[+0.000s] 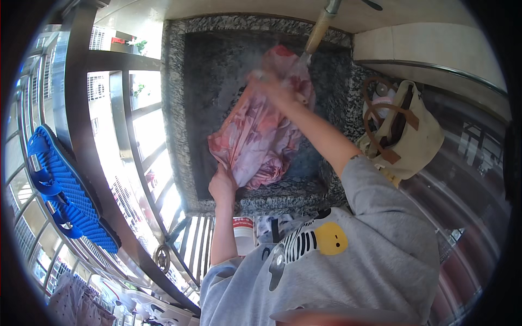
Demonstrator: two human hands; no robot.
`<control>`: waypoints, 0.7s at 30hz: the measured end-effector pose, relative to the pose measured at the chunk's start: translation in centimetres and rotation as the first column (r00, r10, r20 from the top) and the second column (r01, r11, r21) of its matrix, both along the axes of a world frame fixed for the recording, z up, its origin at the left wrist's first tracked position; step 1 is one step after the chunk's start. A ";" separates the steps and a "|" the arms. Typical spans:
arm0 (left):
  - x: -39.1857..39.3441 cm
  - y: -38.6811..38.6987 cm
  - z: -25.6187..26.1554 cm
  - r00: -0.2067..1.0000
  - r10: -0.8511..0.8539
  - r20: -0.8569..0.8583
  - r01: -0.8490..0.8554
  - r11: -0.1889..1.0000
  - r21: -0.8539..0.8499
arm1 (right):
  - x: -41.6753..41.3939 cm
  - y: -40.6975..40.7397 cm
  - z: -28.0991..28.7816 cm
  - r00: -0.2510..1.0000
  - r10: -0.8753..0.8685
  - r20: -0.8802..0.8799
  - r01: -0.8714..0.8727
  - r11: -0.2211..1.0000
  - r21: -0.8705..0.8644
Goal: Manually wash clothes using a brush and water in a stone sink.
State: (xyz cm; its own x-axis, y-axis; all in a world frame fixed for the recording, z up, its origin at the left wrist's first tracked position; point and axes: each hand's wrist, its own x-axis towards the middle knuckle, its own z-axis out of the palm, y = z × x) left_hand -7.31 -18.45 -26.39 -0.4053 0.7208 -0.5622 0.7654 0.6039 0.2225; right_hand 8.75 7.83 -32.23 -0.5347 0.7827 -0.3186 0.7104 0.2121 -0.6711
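Observation:
A wet, crumpled pink and red cloth (265, 134) lies across the bottom of a dark stone sink (204, 81). At its lower left edge, my left hand (223, 185) grips a gathered corner. My right hand (271, 87) is blurred over the upper part of the cloth, fingers pointing left; whether it grips the fabric or only presses on it I cannot tell. From the top right, a faucet with a tan mesh hose (320, 30) reaches down to the cloth, and water shows at its end.
A cream bag with brown handles (420, 138) sits right of the sink. Metal window bars (122, 61) run along the left, with blue slippers (69, 191) on them. A white and red bucket (244, 236) stands below the sink's near rim. Clothes (81, 301) hang at lower left.

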 end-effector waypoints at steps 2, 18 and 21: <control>0.9 1.3 -0.5 1.000 -0.005 -0.015 0.005 1.000 -0.010 | 0.1 1.7 0.5 0.977 -0.201 -0.073 0.201 0.980 -0.016; 2.1 12.8 -1.5 0.935 -0.137 -0.328 0.268 0.878 0.396 | 3.6 3.8 -6.7 0.955 -0.263 -0.139 0.287 0.937 0.200; 1.6 12.4 -7.3 0.919 -0.193 -0.342 0.307 0.898 0.317 | -0.8 0.8 -2.3 0.990 -0.142 -0.012 0.142 0.974 0.178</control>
